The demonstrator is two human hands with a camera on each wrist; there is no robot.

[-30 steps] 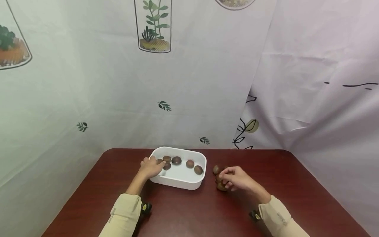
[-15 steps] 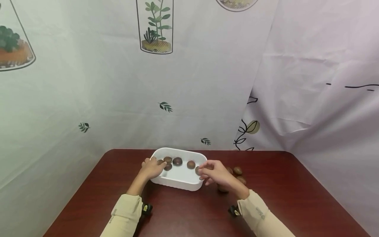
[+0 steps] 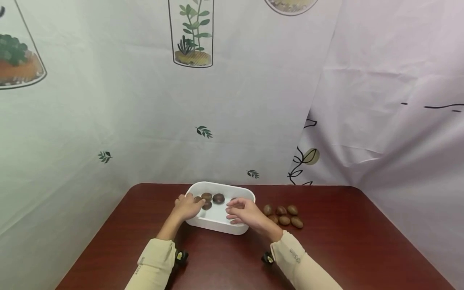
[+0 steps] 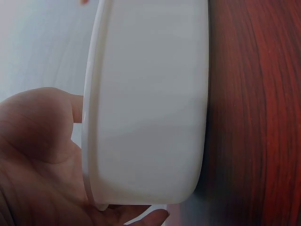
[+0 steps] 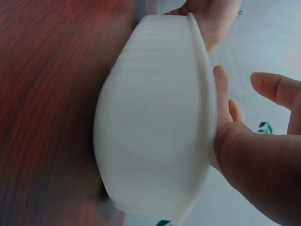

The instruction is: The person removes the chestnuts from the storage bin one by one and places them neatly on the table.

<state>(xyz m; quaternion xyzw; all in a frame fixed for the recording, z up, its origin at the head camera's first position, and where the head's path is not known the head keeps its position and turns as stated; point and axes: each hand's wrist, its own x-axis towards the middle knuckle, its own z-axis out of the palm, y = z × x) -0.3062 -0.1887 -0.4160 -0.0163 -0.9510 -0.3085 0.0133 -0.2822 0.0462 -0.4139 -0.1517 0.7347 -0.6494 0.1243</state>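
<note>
At lower centre of the head view, sitting on the dark red surface: a white tub with several brown nuts lying inside toward its far left. Curling round the tub's left rim, the left hand, grip clamping that edge, thumb side over the wall; in the left wrist view, palm pressing against the rim at lower left of the frame, tub wall filling the middle. Hovering over the tub's right half, the right hand, fingers spreading loosely, grip released and holding nothing that can be made out; in the right wrist view, fingers extending at right of the frame just beyond the tub's rim. Lying on the surface right of the tub, well clear of both hands: a small cluster of loose nuts, five showing, close together. Hanging behind, a pale plant-printed curtain.
</note>
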